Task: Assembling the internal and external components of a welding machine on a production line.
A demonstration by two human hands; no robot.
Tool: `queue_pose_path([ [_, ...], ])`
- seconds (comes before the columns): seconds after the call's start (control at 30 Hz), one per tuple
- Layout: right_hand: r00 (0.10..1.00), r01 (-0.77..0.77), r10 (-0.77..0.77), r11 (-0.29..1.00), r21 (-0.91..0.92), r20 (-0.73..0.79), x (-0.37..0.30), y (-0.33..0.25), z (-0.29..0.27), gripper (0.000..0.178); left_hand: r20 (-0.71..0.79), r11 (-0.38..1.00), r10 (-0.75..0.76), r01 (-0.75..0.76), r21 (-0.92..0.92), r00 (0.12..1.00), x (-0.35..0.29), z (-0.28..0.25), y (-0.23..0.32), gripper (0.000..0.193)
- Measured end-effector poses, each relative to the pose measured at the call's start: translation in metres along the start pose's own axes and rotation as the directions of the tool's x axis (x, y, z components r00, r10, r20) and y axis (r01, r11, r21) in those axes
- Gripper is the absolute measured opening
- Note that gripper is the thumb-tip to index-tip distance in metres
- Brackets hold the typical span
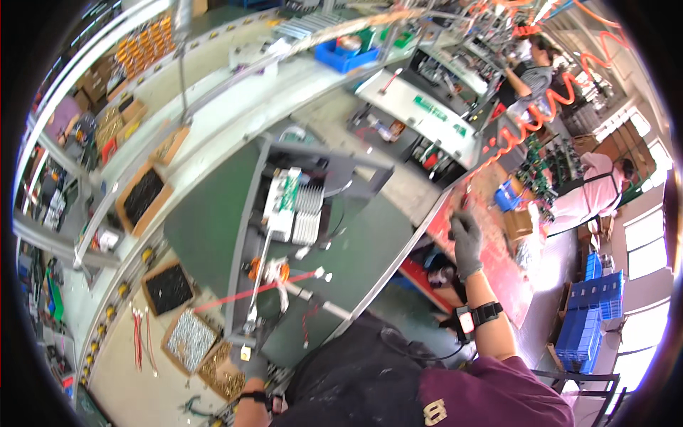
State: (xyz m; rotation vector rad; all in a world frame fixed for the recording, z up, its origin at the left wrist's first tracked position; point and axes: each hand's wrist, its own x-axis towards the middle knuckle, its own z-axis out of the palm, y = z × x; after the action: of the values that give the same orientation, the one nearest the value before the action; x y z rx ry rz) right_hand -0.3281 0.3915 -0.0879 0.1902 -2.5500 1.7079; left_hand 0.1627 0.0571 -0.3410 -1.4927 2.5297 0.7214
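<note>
My right hand (467, 245), in a grey glove, is raised over a red-topped bench (491, 235) on the right. Its fingers are curled together; whatever they may hold is too small to name. In the lower middle, my left hand (254, 361), also gloved, is at the near end of an open grey metal case (245, 285), its fingers mostly hidden. A small pale piece (245, 353) shows beside it. Inside the case sit a green circuit board (288, 191) and a ribbed silver heat sink (308, 215). Orange-and-white wiring (270, 270) and a red cable (249, 292) lie across it.
Left of the case are cartons of silver screws (189, 343), brass-coloured screws (222, 371) and black parts (168, 290). A blue bin (346, 55) stands beyond. Another open unit (420, 107) lies farther right. A coiled orange hose (523, 128) hangs near two people.
</note>
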Motion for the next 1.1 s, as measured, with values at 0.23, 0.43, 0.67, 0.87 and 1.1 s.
queue_pose_path([
  [0.23, 0.944, -0.329, 0.204, 0.577, -0.747, -0.258, 0.105, 0.174, -0.082, 0.062, -0.131, 0.964, 0.052, -0.015, 0.267, 0.99, -0.019, -0.009, 0.003, 0.032],
  [0.43, 0.712, -0.61, 0.675, 0.46, -0.645, -0.192, 0.149, 0.195, -0.081, 0.077, 0.011, 0.972, -0.103, 0.098, 0.216, 0.995, -0.028, -0.048, 0.067, 0.034],
  [0.67, 0.84, -0.534, 0.484, 0.664, -0.523, -0.244, 0.146, 0.23, -0.057, 0.062, 0.069, 0.979, -0.141, 0.129, 0.16, 0.988, -0.026, -0.074, 0.104, 0.036],
  [0.87, 0.756, -0.631, 0.653, 0.744, 0.217, -0.039, 0.123, 0.16, -0.06, 0.031, 0.076, 0.989, -0.114, 0.105, 0.102, 0.991, -0.022, -0.08, 0.108, 0.037],
  [1.1, 0.96, 0.13, -0.065, 0.964, 0.23, -0.273, 0.075, -0.021, -0.048, 0.047, 0.006, 0.999, 0.025, -0.025, 0.037, 1.0, -0.021, -0.048, 0.048, 0.039],
])
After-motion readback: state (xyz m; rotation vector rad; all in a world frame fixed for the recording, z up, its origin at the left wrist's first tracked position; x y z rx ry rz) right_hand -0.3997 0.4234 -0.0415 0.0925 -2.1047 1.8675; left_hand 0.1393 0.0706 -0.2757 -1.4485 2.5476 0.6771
